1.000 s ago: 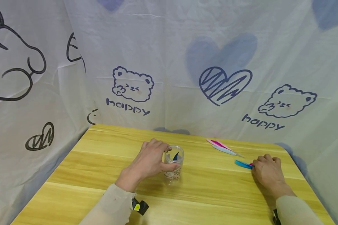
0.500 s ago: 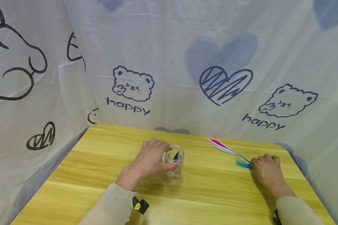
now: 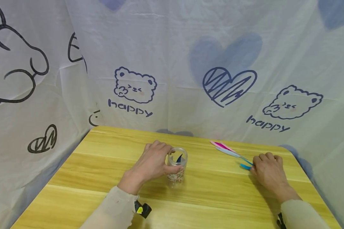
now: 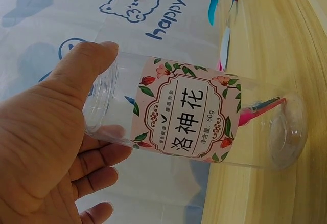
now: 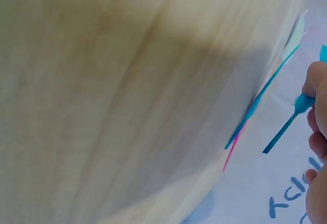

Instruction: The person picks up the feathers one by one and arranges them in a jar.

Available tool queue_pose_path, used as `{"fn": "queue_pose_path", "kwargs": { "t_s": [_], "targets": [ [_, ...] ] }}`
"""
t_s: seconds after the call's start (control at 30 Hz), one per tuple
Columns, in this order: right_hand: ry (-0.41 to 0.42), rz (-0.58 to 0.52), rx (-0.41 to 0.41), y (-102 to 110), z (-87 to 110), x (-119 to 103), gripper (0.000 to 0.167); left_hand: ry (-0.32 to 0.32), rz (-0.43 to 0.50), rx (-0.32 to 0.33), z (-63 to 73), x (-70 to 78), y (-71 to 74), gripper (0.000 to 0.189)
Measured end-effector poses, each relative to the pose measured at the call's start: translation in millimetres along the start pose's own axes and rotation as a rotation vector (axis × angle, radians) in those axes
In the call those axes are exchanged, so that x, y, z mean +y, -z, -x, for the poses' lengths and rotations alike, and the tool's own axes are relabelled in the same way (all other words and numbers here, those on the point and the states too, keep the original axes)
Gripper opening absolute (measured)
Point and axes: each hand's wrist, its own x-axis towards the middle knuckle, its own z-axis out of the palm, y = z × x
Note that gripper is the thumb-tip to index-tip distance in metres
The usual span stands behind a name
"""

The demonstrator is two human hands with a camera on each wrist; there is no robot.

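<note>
My left hand [image 3: 150, 165] grips a clear plastic jar [image 3: 177, 177] near its uncapped mouth, thumb on one side and fingers on the other. A pink floral label [image 4: 186, 111] wraps the jar. Inside, a dark blue feather tip [image 3: 179, 159] shows near the top, and pink and dark shafts reach the bottom. My right hand [image 3: 269, 170], to the right, pinches a bright blue feather [image 5: 302, 104], its bare quill end sticking out below the fingers. Under it on the table lies another blue feather [image 5: 261, 96] with a thin magenta shaft [image 5: 232, 147] beside it.
Pink and magenta feathers [image 3: 223, 146] and a pale blue feather [image 3: 227, 152] lie toward the back right of the wood-grain table [image 3: 212, 197]. A white printed cloth [image 3: 175, 105] hangs behind the table's back edge.
The right hand has shifted slightly left and up with a blue feather. A second blue strip now shows beyond the pale feather's quill; the magenta at the fingers is hidden. Left hand and jar stay put.
</note>
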Motion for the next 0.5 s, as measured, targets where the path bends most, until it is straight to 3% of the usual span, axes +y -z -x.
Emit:
{"fn": "queue_pose_path", "kwargs": {
  "t_s": [0.5],
  "targets": [
    [0.099,-0.003,0.1,12,-17.8,-26,0.016,-0.001,0.013,0.011,0.5,-0.5,-1.2,0.07]
  ]
}}
